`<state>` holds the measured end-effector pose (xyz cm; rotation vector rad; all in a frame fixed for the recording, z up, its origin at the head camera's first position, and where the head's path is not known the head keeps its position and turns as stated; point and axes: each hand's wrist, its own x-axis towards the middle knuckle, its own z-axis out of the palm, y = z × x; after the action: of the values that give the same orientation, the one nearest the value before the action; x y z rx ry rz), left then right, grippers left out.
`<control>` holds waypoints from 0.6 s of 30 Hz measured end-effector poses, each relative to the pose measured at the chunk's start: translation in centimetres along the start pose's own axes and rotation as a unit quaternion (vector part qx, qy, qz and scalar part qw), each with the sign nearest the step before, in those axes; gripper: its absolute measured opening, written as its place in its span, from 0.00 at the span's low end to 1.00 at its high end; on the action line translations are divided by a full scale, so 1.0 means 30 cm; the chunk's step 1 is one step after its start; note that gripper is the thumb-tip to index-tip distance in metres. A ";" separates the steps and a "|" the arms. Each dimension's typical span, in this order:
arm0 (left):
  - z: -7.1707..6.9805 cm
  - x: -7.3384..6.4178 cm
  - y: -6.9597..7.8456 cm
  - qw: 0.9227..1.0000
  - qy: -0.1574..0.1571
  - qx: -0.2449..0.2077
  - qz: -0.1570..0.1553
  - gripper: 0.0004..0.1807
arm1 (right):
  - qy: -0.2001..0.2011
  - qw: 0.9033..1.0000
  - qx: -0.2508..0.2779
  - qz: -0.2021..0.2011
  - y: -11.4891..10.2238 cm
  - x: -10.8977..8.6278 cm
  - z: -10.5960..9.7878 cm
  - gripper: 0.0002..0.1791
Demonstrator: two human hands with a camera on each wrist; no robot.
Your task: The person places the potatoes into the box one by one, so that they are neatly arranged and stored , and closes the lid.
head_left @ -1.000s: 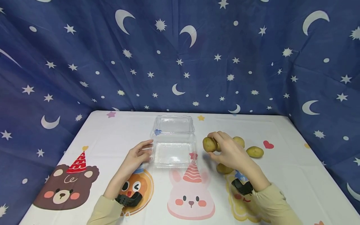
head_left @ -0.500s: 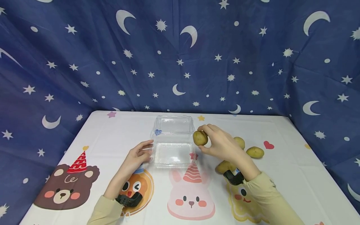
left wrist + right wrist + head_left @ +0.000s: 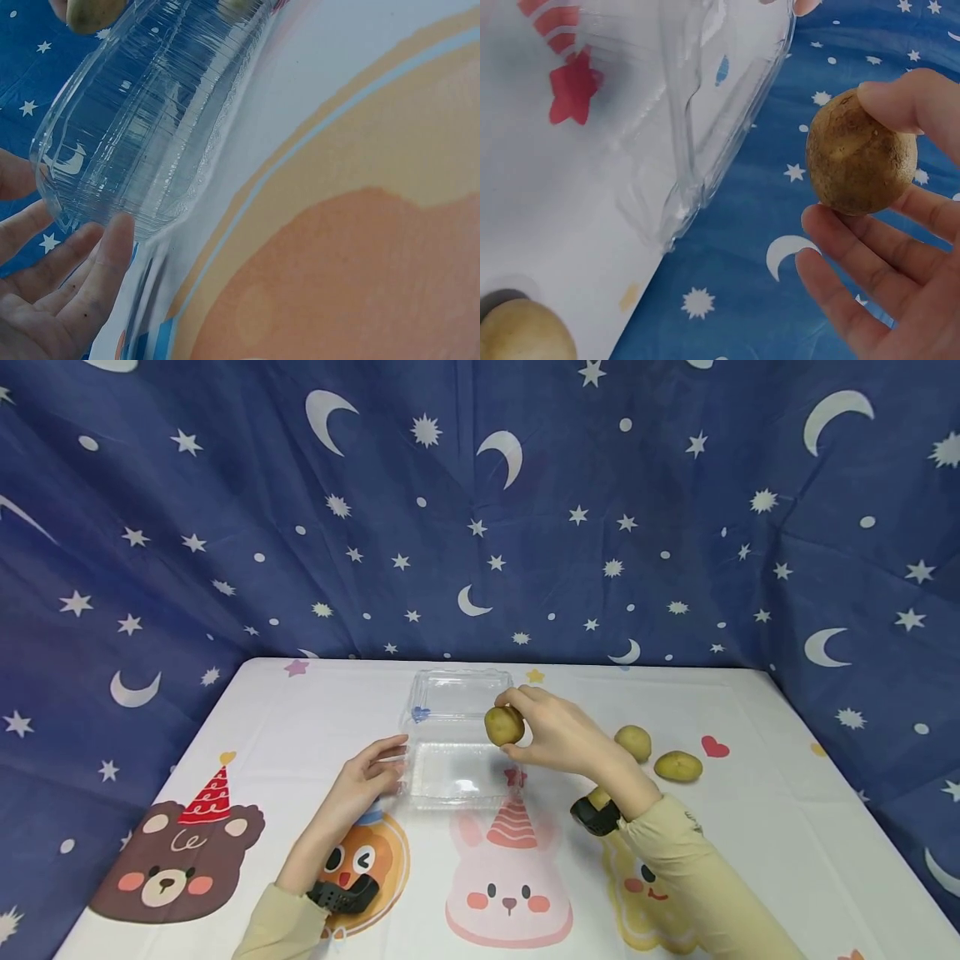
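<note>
My right hand (image 3: 558, 727) holds a potato (image 3: 504, 726) between thumb and fingertips, raised over the right side of a clear plastic clamshell box (image 3: 459, 800). The right wrist view shows the thumb on one side of the potato (image 3: 859, 154) and fingers on the other. The box lies open, its lid folded toward the back and its tray nearest me. At the tray's left wall rests my left hand (image 3: 372, 768), fingers relaxed, fingertips right at the plastic. In the left wrist view, that hand (image 3: 67, 277) has its thumb and fingers spread along the box's end (image 3: 97, 172).
On the white printed tablecloth (image 3: 300, 710), right of the box, lie a round potato (image 3: 633, 742) and an oval potato (image 3: 678, 767). Another potato (image 3: 599, 797) is mostly hidden behind the right wrist. A blue curtain (image 3: 480, 527) with moons and stars hangs behind the table.
My right hand has carried the potato leftward and up, from beside the other potatoes to above the box. The left hand has stayed at the box's left wall.
</note>
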<state>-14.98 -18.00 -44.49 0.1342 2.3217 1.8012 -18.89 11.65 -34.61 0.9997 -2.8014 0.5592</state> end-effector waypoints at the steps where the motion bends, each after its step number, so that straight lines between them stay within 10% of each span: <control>1: 0.000 -0.001 0.000 1.000 0.000 -0.001 0.000 0.27 | -0.004 1.000 0.001 0.000 -0.004 0.006 0.001 0.27; 18: -0.003 -0.003 0.000 1.000 0.001 0.004 0.005 0.27 | -0.059 0.998 -0.003 -0.030 -0.061 0.118 0.036 0.27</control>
<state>-14.93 -18.11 -44.46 0.1468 2.3344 1.7970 -20.47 7.86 -34.24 1.1493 -2.8610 0.5001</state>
